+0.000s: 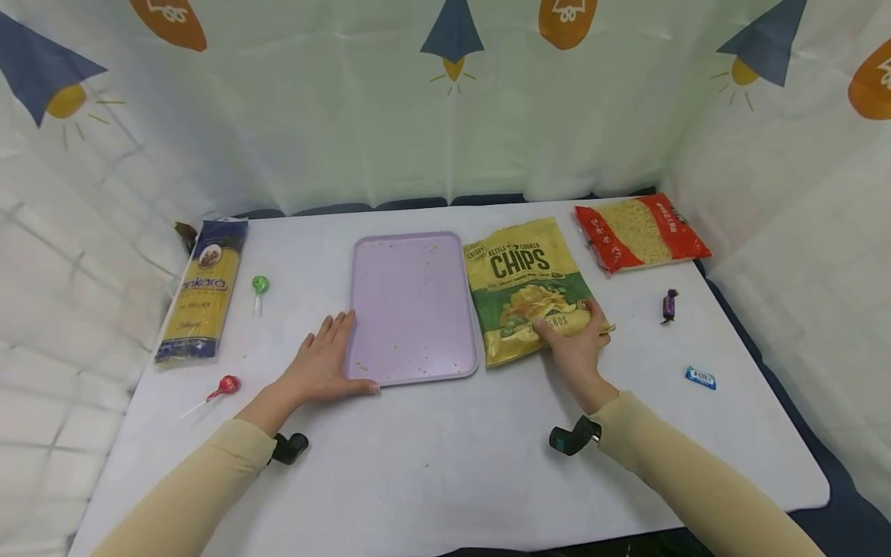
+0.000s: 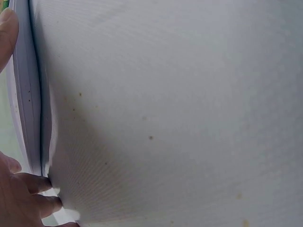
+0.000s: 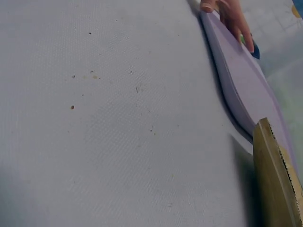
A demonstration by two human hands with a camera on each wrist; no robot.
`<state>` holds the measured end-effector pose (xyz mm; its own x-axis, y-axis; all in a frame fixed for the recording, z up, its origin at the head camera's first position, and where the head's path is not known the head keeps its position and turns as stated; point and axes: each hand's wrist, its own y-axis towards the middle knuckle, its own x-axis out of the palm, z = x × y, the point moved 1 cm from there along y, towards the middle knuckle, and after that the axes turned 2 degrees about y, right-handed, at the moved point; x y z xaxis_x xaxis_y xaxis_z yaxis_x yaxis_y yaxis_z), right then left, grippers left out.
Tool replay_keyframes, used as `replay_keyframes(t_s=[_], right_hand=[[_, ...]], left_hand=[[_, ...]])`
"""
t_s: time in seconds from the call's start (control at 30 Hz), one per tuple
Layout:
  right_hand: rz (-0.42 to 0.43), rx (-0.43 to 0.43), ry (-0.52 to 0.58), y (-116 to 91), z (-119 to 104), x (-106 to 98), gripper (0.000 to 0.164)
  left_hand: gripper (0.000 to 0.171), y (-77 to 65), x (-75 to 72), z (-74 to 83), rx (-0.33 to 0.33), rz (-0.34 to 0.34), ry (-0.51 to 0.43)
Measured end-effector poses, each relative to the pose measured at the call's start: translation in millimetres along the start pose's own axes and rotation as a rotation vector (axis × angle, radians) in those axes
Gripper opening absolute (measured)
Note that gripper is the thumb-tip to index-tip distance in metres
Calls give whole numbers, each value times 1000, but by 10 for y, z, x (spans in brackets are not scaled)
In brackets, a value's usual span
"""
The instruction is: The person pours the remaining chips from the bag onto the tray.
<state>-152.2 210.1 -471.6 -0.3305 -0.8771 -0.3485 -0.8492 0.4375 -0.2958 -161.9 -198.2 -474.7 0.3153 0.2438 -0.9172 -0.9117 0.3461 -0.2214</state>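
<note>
A lilac tray with a few crumbs on it lies at mid-table. At its near left corner rests my left hand, fingers extended along the left rim and thumb by the near edge. In the left wrist view, fingers and thumb show beside the tray's side. My right hand grips the lower right corner of a yellow and green chips bag, thumb on its front. This bag stands right beside the tray's right rim. Its serrated end shows in the right wrist view; the right hand itself is out of sight there.
A spaghetti pack, a green lollipop and a red lollipop lie on the left. At the right are a red bag of short pasta, a purple wrapped candy and a blue wrapped candy. Curtains surround the table.
</note>
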Motion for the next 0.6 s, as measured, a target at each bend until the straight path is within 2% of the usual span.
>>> replay_keyframes(t_s=[0.27,0.6], right_hand=[[-2,-100,106,26,45,25,100],[-69,-40,185,149,79,-164,98]], left_hand=[[139,-16,-13,-10,-16,7,3],[143,18,-15,25,-16,15,-25]])
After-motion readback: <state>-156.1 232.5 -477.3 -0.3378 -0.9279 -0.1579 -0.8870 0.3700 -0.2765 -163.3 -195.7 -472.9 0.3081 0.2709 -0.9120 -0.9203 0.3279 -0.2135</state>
